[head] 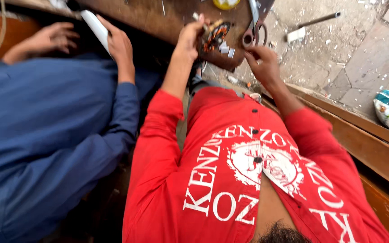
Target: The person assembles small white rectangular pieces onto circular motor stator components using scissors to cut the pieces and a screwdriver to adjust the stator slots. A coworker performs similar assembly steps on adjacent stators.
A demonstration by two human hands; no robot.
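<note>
Co-worker [46,135]: blue sleeves fill the left of the frame, own hands on a white strip [96,28] at upper left.
Bench [158,18]: brown top, upper centre, littered with bits.
Scissors [254,27]: lying top centre, just above the right hand.
Coil [215,35]: small wound part with orange and dark wires, top centre; wires look loose, work seems unfinished.
Left hand [189,38]: fingers grasping the coil.
Right hand [262,60]: fingertips pinched, on what I cannot tell.
</note>
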